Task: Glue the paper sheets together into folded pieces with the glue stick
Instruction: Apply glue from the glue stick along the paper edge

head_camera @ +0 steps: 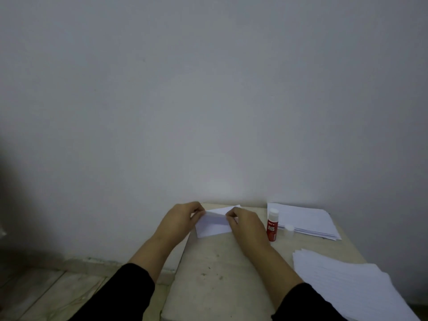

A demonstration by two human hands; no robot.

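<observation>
White folded paper [214, 224] sits low centre of the frame, on the far end of a beige table [215, 269], close to the wall [208, 89].

Left hand [181, 218]: palm down, fingers curled, pinching the paper's upper left corner between thumb and fingertips. Forearm runs in from lower left, black sleeve [125, 295] at the bottom edge.

Right hand [246, 224]: also palm down, fingers curled, pinching the top flap near the paper's right end. Forearm runs in from lower right, sleeve cut off by the bottom of the frame.

Paper's long axis runs left-right across the frame, slightly tilted, right end further up. Top flap is lifted off the layer below and rises toward the upper right; its far corner pokes out above the right hand. The lower layer lies flat on the table.

Glue stick [272, 224] stands upright just right of the right hand, red body, white top, long axis vertical. Its small white cap [289, 230] sits separately just right of it, touching the front edge of a paper stack [305, 221]. A second, fanned stack [347, 290] fills the lower right and is cut off by the frame edge.

Hard to make out: the paper's right end is hidden under the right hand; fingertip contact is blurry; the glue label is unreadable. Can't tell if there's glue on the paper. Floor [41, 288] at lower left is dim.
</observation>
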